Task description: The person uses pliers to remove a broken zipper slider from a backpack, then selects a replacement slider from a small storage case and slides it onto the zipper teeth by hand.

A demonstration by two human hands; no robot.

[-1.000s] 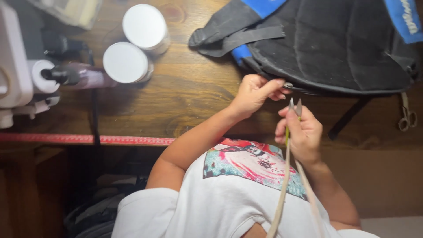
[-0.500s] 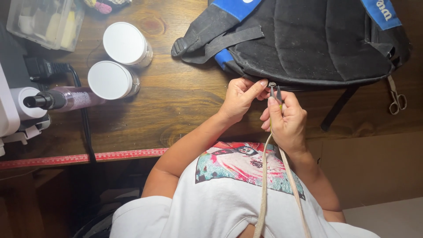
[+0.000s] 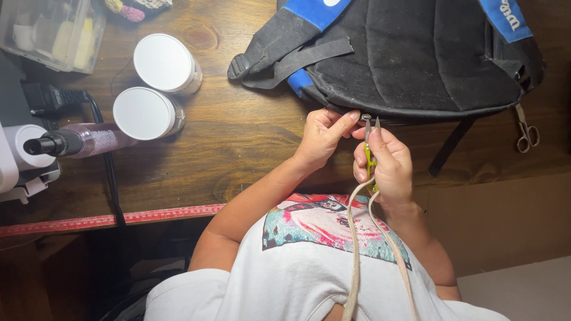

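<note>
Fingers of the right hand (image 3: 385,160) are curled and pressed around a pair of small yellow-green thread snips (image 3: 370,156), whose two metal tips point up toward the lower edge of the black backpack (image 3: 416,53). A pale cord (image 3: 355,249) loops from the snips down over the person's white printed shirt (image 3: 309,267). Just beside it, the left hand (image 3: 321,134) has its fingertips pinched on the backpack's bottom seam, the forefinger stretched along the edge, right next to the snip tips and a small metal zipper pull (image 3: 366,117). The backpack lies flat on the dark wooden table (image 3: 238,142), with blue panels at its upper corners and a black strap (image 3: 297,59) trailing to the left. At the backpack's right edge a small pair of metal scissors (image 3: 526,132) lies on the wood, well apart from the hands. Along the near edge of the table runs a red measuring tape (image 3: 119,217). Farther left stand two round white-lidded jars (image 3: 157,89), one behind the other, and beside them lies a clear bottle with a black nozzle (image 3: 77,141), crossed by a black power cord (image 3: 107,166) that leads to a plug. A white machine (image 3: 18,160) is at the left border, only partly in view. At the far left corner sits a clear plastic box (image 3: 50,30) holding small pale items too blurred to tell.
</note>
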